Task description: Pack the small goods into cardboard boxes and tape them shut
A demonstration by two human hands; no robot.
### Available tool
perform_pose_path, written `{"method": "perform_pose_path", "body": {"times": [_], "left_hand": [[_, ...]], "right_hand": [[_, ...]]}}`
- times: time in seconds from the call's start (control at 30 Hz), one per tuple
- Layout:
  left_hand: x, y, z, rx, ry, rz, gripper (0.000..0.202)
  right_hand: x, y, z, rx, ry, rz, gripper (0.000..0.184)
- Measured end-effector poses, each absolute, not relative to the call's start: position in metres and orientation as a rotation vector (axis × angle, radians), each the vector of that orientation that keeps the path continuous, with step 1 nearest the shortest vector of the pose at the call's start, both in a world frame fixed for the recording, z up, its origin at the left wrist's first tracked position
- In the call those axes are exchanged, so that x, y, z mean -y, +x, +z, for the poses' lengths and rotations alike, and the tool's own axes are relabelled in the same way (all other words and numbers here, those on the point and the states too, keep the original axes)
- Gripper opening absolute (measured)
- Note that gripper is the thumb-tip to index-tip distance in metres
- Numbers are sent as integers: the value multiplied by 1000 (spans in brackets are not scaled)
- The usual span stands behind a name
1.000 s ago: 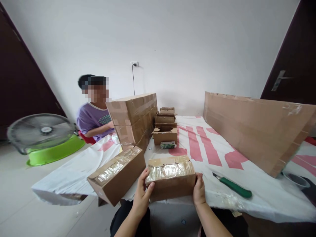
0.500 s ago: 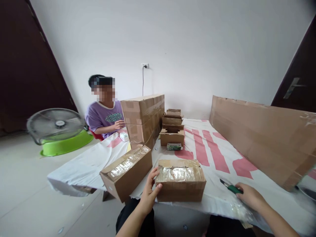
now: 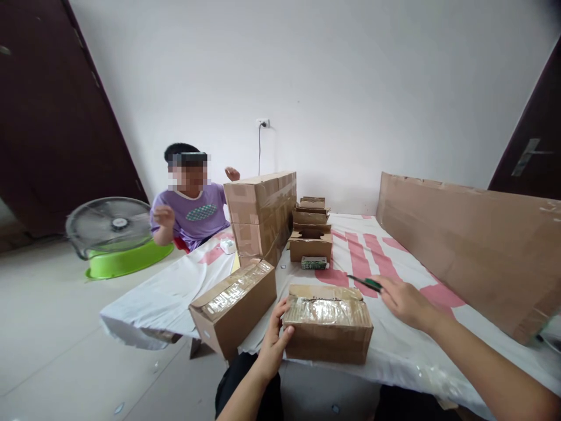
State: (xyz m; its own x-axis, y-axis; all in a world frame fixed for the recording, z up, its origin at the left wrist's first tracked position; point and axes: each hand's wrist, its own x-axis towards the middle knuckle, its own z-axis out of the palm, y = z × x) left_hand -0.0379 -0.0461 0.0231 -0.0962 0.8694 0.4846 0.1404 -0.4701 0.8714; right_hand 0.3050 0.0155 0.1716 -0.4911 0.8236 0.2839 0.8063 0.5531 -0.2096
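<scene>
A small taped cardboard box (image 3: pixel 328 323) stands at the near edge of the table. My left hand (image 3: pixel 274 340) is wrapped round its left end, thumb on the front. My right hand (image 3: pixel 405 301) is closed on a green-handled knife (image 3: pixel 367 283), held over the far right corner of the box with the blade pointing left. A second taped box (image 3: pixel 234 305) lies to the left, hanging over the table's edge.
A white cloth (image 3: pixel 385 345) with red shapes covers the table. Large stacked boxes (image 3: pixel 262 213), several small open boxes (image 3: pixel 310 231) and a little green packet (image 3: pixel 314 263) stand behind. A long cardboard sheet (image 3: pixel 464 242) leans at the right. A person in purple (image 3: pixel 191 207) sits left; a fan (image 3: pixel 109 225) stands on the floor.
My right hand left the box, took the green knife from the table at the right, and has brought it up over the box. The person in purple raised both hands.
</scene>
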Motion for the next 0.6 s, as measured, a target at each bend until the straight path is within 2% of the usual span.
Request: {"method": "perform_pose_path", "body": {"times": [0.17,0.4,0.6], "left_hand": [[47,-36,27,-1154,1598,1630,47],[50,-33,31,-1204,1558,1631,57],[49,-36,36,-1356,1748,1461,36]], "right_hand": [[-5,216,203,2760,-966,-59,45],[0,170,205,2962,-997,-243,42],[5,185,217,3024,-1148,-272,42]]}}
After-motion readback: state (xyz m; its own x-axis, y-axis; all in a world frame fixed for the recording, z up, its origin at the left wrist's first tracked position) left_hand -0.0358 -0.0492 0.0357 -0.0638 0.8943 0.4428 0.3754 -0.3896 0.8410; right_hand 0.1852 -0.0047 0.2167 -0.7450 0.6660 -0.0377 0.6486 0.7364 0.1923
